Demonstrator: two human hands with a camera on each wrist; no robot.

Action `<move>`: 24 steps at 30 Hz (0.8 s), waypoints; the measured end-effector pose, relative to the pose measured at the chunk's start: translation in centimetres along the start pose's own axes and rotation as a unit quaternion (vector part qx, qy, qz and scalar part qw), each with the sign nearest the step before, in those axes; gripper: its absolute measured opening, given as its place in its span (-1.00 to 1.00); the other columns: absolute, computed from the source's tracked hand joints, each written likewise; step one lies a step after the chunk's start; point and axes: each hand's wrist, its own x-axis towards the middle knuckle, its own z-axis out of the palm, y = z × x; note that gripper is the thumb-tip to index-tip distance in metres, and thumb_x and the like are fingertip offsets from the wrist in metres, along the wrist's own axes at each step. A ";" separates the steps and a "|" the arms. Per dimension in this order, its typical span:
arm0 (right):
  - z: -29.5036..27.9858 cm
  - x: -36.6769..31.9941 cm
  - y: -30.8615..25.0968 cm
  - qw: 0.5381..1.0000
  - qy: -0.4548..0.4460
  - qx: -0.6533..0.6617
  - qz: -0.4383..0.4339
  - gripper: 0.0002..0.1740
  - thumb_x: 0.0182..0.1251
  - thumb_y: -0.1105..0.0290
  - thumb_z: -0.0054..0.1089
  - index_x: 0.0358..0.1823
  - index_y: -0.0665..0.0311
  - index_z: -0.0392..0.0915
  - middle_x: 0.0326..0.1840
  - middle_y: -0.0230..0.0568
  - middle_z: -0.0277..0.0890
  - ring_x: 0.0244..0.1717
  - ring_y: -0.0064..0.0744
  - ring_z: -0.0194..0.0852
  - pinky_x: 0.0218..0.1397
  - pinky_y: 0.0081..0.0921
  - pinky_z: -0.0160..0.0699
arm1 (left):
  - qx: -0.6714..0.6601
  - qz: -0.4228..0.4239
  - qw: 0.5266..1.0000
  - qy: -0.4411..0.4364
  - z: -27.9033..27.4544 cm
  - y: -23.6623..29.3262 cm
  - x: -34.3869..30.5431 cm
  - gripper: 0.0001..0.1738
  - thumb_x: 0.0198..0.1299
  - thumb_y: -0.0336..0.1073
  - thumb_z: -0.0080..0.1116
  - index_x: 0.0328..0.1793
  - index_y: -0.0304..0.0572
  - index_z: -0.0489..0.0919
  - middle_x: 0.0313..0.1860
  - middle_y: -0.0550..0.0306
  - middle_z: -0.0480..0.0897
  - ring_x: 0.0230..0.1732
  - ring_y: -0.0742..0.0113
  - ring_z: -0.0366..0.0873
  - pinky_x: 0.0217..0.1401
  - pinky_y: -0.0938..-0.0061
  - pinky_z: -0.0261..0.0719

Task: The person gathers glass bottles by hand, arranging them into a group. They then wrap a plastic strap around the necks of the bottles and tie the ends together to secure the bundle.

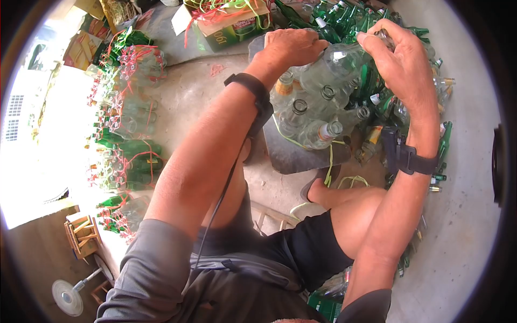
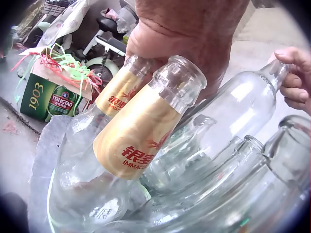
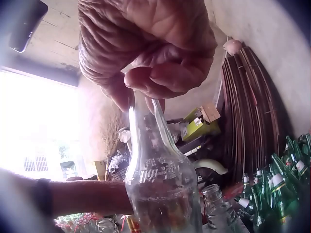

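My right hand pinches the neck of a clear glass bottle, which hangs tilted in the head view beside the bunched bottles. My left hand is at the far side of the bunch, back of the hand up; its fingertips are hidden, so I cannot tell whether they hold a bottle. In the left wrist view a gold-labelled bottle stands in front of that hand. Several clear bottles stand close together on a dark grey board, with a yellow-green strap low around them.
Green bottles lie heaped behind and to the right. A green carton with red and green straps stands at the back. Bundles of tied bottles line the left side. A fan is at lower left.
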 end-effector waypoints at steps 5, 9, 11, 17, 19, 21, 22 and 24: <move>0.3 0.5 0.7 1.000 -0.009 -0.008 -0.007 -0.73 0.49 0.22 0.29 -0.32 0.24 0.57 -0.62 -0.68 0.16 -0.59 -0.83 -0.03 -0.53 -0.58 -0.12 | -0.006 -0.002 1.000 -0.013 0.0 -0.4 0.4 -0.40 0.45 0.30 -0.11 0.15 0.15 0.78 0.15 0.04 0.80 0.23 -0.06 0.72 0.33 0.02 0.57; 0.3 1.1 0.7 1.000 -0.014 0.001 -0.005 -0.73 0.48 0.23 0.29 -0.32 0.26 0.57 -0.60 -0.68 0.15 -0.56 -0.81 -0.03 -0.50 -0.57 -0.09 | 0.020 -0.006 0.999 -0.027 -0.9 0.0 0.6 -0.39 0.45 0.30 -0.12 0.17 0.15 0.78 0.16 0.08 0.80 0.25 -0.06 0.72 0.33 0.03 0.57; 0.2 1.2 0.7 1.000 -0.012 -0.013 -0.018 -0.74 0.49 0.24 0.29 -0.32 0.26 0.57 -0.60 -0.68 0.15 -0.55 -0.81 -0.02 -0.49 -0.56 -0.08 | 0.016 -0.018 0.999 -0.026 -1.1 0.2 0.5 -0.39 0.45 0.29 -0.13 0.19 0.16 0.77 0.19 0.11 0.79 0.27 -0.06 0.71 0.35 0.02 0.58; 0.3 0.8 0.2 0.999 -0.038 0.004 -0.037 -0.77 0.48 0.25 0.30 -0.27 0.25 0.57 -0.59 -0.67 0.17 -0.56 -0.80 -0.02 -0.49 -0.57 -0.07 | 0.014 -0.004 0.998 -0.062 -1.0 -0.5 1.3 -0.41 0.46 0.24 -0.16 0.22 0.17 0.77 0.23 0.12 0.78 0.28 -0.07 0.70 0.36 0.03 0.59; 0.0 0.6 -0.9 0.999 -0.052 -0.001 -0.001 -0.78 0.47 0.26 0.32 -0.24 0.26 0.57 -0.59 -0.64 0.18 -0.54 -0.76 0.02 -0.48 -0.55 0.01 | 0.027 0.017 0.999 -0.040 -0.3 -1.1 1.7 -0.47 0.51 0.22 -0.17 0.12 0.15 0.72 -0.07 0.22 0.78 -0.03 0.15 0.73 0.10 0.16 0.63; -0.5 0.2 -3.5 0.999 -0.036 0.015 0.013 -0.78 0.39 0.31 0.32 -0.32 0.32 0.60 -0.60 -0.47 0.35 -0.55 -0.67 0.25 -0.47 -0.48 0.24 | 0.036 0.038 0.998 -0.018 0.0 -1.2 1.7 -0.51 0.55 0.20 -0.19 0.03 0.13 0.67 -0.36 0.33 0.78 -0.34 0.36 0.77 -0.16 0.29 0.67; -0.6 0.1 -4.5 0.999 -0.018 0.032 0.026 -0.78 0.31 0.36 0.32 -0.39 0.39 0.63 -0.61 -0.30 0.52 -0.56 -0.58 0.47 -0.47 -0.42 0.48 | 0.038 0.037 0.998 -0.024 -0.2 -1.0 1.7 -0.52 0.55 0.18 -0.19 0.02 0.10 0.67 -0.39 0.32 0.76 -0.35 0.35 0.76 -0.18 0.29 0.66; 0.3 0.6 -3.2 1.000 0.019 0.012 -0.013 -0.79 0.31 0.38 0.32 -0.40 0.40 0.62 -0.60 -0.31 0.52 -0.55 -0.59 0.48 -0.47 -0.44 0.46 | 0.040 0.036 0.998 -0.032 -0.5 -0.7 1.6 -0.52 0.55 0.16 -0.19 0.00 0.08 0.66 -0.41 0.30 0.75 -0.37 0.33 0.76 -0.20 0.29 0.65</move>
